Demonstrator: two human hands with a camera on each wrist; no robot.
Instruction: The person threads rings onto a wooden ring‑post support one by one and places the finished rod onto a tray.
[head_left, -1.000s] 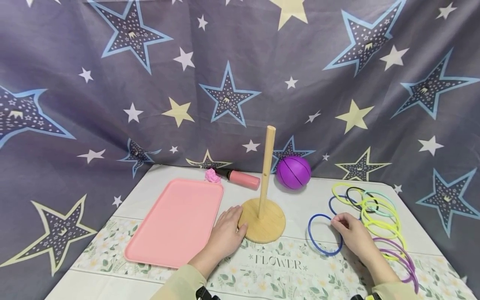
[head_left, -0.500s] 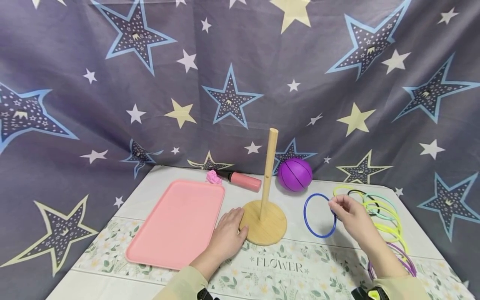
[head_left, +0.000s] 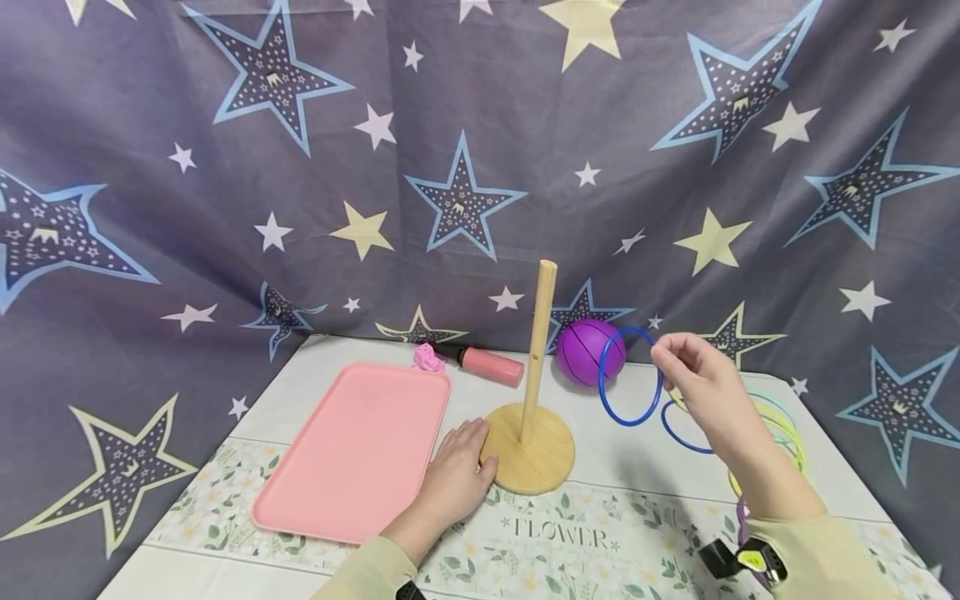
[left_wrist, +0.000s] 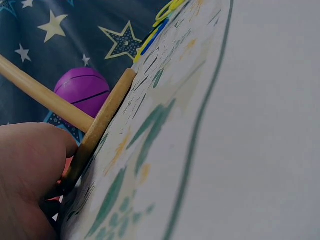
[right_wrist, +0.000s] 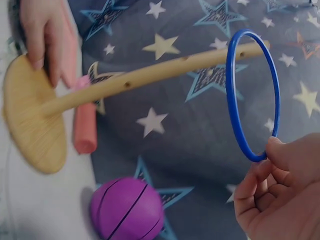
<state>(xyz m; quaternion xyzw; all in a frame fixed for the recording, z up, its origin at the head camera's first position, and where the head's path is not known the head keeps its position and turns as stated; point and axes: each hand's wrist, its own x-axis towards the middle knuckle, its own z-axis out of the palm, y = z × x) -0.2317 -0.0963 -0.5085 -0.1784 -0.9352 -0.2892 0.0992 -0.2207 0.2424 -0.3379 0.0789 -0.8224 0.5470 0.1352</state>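
Note:
My right hand [head_left: 701,383] pinches a blue ring [head_left: 628,423] between thumb and fingers, raised above the table. In the head view the ring hangs upright, partly overlapping a purple ball [head_left: 581,350]. In the right wrist view the blue ring [right_wrist: 231,90] is seen around the top part of the wooden post [right_wrist: 165,72], though the head view has it well to the right of the post. My left hand [head_left: 453,475] lies with extended fingers against the left edge of the stand's round wooden base [head_left: 551,467]. The bare post [head_left: 537,350] rises upright from it.
A pink tray [head_left: 356,450] lies left of the stand. Behind are a pink-handled pump [head_left: 491,365] and a crumpled pink piece [head_left: 427,358]. Several rings, including a second blue ring [head_left: 682,442] and yellow ones [head_left: 799,450], lie at the right, partly hidden by my right arm.
My right hand has lifted the blue ring off the table from beside the other rings, moving it upward and slightly left. The left hand keeps its place at the base.

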